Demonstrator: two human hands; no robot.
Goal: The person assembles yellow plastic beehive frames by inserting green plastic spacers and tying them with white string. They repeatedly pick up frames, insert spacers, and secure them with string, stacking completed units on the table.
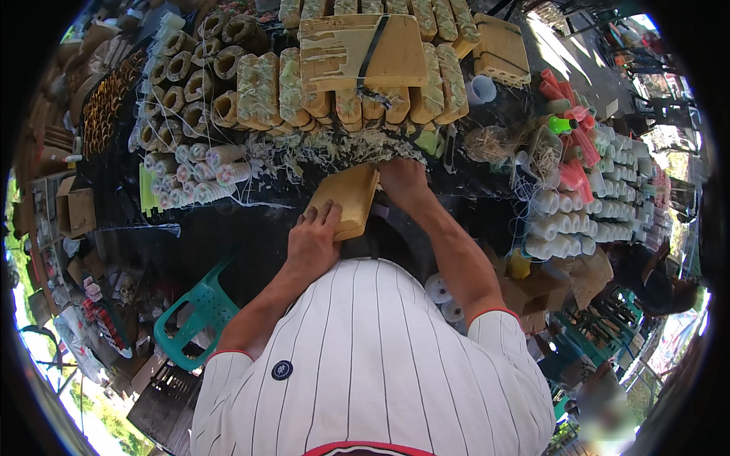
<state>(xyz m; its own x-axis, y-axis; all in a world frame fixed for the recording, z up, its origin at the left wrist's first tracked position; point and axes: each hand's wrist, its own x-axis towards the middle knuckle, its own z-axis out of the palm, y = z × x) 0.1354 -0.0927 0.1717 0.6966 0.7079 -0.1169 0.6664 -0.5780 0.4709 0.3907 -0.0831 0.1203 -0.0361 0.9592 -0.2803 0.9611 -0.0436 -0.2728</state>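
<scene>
Tan block point(344, 196), one: long axis slanting away rightward. Left grip point(312, 242): clamped on near left edge. Right grip point(404, 184): by far right end; closure hidden, cannot tell.

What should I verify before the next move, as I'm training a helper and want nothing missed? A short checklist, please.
1. Left hand touching the tan, flat-faced rectangular block: ok, its fingers lie on the block's face.
2. Right hand near the block's far end: ok.
3. Right hand's grip, whether it holds anything: cannot tell, its fingertips are hidden.
4. Surface beyond the block free of debris: not ok, pale shredded scraps litter the black-covered table.
5. Narrow black strap across the large tan bundle: ok, in place; its tightness, cannot tell.
</scene>
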